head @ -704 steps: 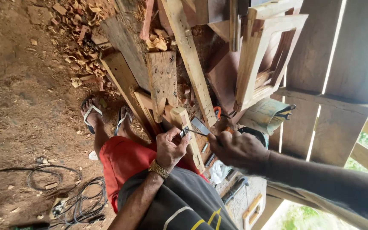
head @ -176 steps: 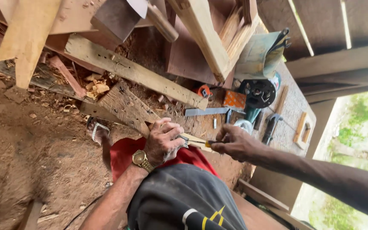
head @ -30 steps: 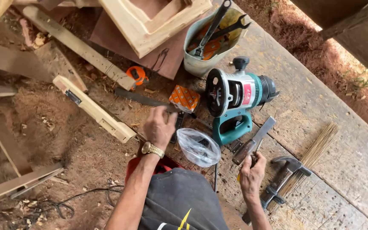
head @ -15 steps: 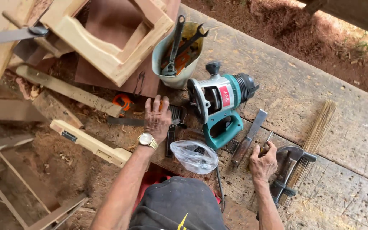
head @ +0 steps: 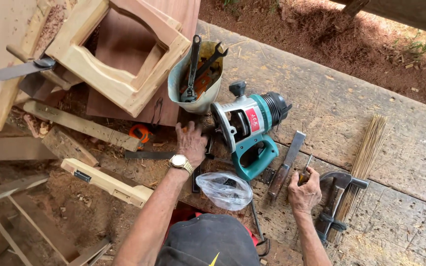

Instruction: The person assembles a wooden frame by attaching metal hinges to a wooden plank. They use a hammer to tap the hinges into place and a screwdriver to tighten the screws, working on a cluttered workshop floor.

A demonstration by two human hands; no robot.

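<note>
Leftmost, a blade with a wooden handle (head: 23,69) lying across pale boards; beside it a square wooden frame (head: 119,59) resting tilted on a reddish-brown panel (head: 168,19); below these, a long plank (head: 82,125) and a short pale wooden piece with a small metal fitting (head: 107,181) on sawdust-strewn ground. Further right, an orange tape measure (head: 139,132) just above a flat metal ruler (head: 149,155). Next, left hand (head: 192,143), wristwatch (head: 180,161) on the wrist, laid palm-down on the plank floor (head: 395,148), fingers slightly spread and pointing toward the base of the power tool; whether fingertips gripped anything could not be told. Above the hand, a dented grey bucket (head: 198,74) holding a wrench and other tools. Just right of the hand, a teal and silver router (head: 250,128) lying on its side, black knob uppermost. Below it, a crumpled clear plastic bag (head: 225,189) near the knees. Right of the router, a chisel (head: 287,162) lying flat. Then right hand (head: 304,193), fingers curled and pinched around a small screwdriver (head: 305,170) with a yellowish handle, its tip aimed upward beside the chisel. Just beyond, a metal clamp (head: 334,197) on the floor, and farthest right a bundle of thin straw sticks (head: 366,157) touching the clamp.
</note>
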